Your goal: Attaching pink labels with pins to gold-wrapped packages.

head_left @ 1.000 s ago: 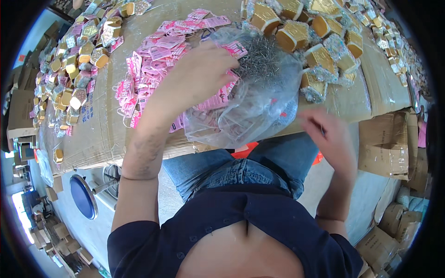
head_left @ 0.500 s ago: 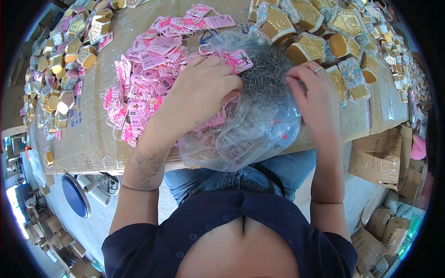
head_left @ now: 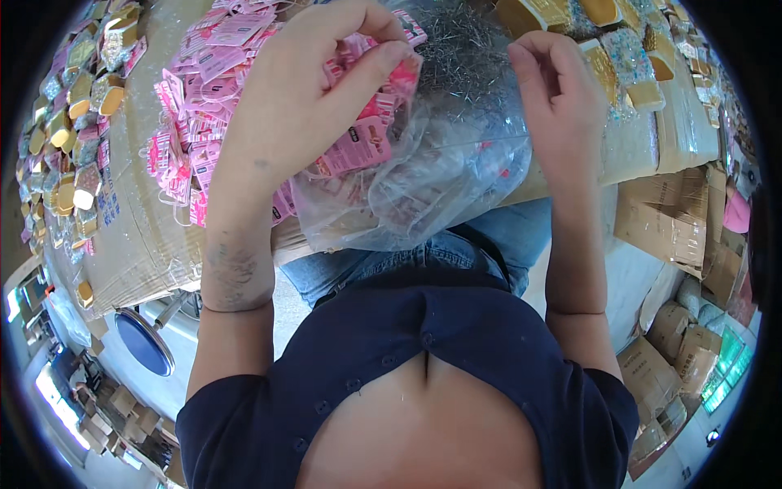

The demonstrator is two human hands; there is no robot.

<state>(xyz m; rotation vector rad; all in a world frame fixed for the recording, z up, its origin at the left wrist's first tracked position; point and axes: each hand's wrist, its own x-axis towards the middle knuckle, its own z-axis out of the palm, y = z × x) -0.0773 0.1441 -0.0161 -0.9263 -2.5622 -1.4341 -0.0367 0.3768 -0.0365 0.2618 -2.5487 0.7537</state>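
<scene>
My left hand is over the pink printed tags, its thumb and forefinger tips meeting; whether a small thing lies between them is hidden. Right of it lies a heap of thin metal pins on a clear plastic bag. Over the heap's right edge is my right hand, thumb and forefinger pinched together and the other fingers curled. Anything in that pinch is too small to make out. More pink tags show between my left thumb and the bag, several with white string loops.
Gold glittery pieces lie piled on the cardboard-covered table at left and right. Below the table stand a round blue stool at left and an open cardboard box at right. My legs are under the front edge.
The whole view has shifted, so the table sits higher in the picture. My left hand has turned, showing its thumb, and moved left of the pins. My right hand's fingers have curled in more.
</scene>
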